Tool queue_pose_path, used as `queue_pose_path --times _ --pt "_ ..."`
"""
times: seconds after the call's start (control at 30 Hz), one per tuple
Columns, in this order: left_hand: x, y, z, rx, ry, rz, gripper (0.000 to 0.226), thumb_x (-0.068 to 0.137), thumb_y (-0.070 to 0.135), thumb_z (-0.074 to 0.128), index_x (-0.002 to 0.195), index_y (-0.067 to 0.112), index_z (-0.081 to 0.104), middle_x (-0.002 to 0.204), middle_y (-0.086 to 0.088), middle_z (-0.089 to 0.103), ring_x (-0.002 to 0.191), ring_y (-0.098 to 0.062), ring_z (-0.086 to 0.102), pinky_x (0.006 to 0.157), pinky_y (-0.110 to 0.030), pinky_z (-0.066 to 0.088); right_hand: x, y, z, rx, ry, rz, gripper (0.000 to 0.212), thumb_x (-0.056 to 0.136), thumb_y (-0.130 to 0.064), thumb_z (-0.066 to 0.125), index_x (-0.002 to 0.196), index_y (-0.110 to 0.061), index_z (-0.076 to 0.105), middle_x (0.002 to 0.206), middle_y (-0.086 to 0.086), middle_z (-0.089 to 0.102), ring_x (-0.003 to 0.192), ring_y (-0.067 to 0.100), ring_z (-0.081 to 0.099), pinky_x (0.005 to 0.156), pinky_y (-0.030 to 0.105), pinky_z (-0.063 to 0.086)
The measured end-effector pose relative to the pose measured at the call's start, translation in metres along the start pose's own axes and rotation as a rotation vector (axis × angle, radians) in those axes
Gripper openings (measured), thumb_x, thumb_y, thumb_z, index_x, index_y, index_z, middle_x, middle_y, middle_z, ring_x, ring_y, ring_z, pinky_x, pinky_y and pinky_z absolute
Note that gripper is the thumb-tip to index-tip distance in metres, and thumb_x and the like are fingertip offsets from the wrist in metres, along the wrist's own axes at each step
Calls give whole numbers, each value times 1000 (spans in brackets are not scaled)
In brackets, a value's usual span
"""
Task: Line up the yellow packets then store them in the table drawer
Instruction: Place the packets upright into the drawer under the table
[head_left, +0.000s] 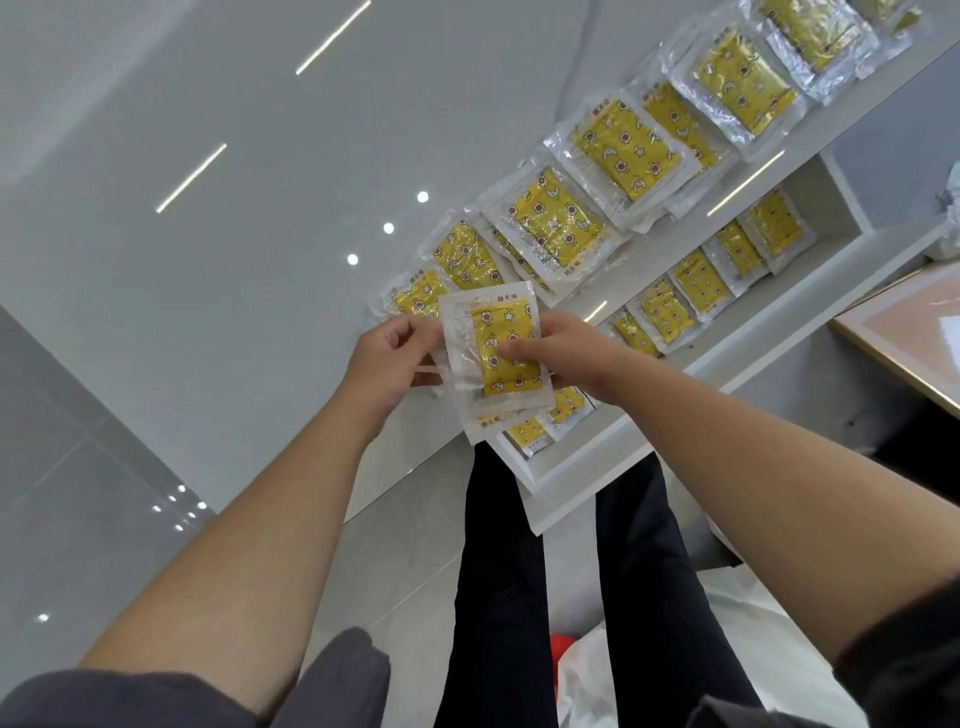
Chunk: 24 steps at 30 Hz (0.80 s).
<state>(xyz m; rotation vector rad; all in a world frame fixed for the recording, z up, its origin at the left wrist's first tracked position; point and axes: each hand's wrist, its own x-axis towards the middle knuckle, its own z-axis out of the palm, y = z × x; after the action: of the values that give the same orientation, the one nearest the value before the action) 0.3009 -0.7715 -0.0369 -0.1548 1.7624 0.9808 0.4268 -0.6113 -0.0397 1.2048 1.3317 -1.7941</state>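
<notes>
A yellow packet (496, 345) in clear wrap is held between both hands above the table's near edge. My left hand (387, 364) pinches its left side. My right hand (553, 356) grips its right side, fingers lying across the yellow face. Several more yellow packets (556, 223) lie overlapping in a diagonal row along the white table (234, 234), running to the far right. Below the table edge the open drawer (613, 467) holds another row of yellow packets (667, 312). More packets sit under the held one, partly hidden.
A wooden-topped surface (904, 332) stands to the right of the drawer. White plastic bags (737, 623) and something red (563, 647) lie on the floor by my legs. The glossy table top mirrors ceiling lights.
</notes>
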Motion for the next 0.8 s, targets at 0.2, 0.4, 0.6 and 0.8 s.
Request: queue_pose_path --times 0.2,0.4,0.6,0.8 --pt "10 -17 -3 284 535 -51 26 86 30 65 104 18 52 96 3 57 89 -20 59 69 -31 46 0 5 -10 107 14 -16 15 89 -5 64 103 -11 66 111 14 70 103 31 68 94 47 53" --pt "33 -8 18 90 485 -419 83 70 46 80 128 11 31 123 -11 54 105 -30 60 89 -42 53 1 8 -15 180 30 -23 19 88 1 63 102 -13 64 113 16 69 105 33 66 93 47 53" --pt "42 -9 30 35 521 -503 77 69 51 80 124 6 50 122 -10 61 107 -29 60 79 -35 48 -1 13 -19 180 19 -18 20 88 -1 64 104 -13 65 111 13 70 102 31 68 88 42 55" --pt "43 -16 30 64 547 -410 53 72 43 81 107 7 63 107 -7 66 94 -27 64 75 -32 50 -1 21 -26 175 21 -4 21 88 -3 64 106 -14 64 113 11 70 103 29 68 91 42 54"
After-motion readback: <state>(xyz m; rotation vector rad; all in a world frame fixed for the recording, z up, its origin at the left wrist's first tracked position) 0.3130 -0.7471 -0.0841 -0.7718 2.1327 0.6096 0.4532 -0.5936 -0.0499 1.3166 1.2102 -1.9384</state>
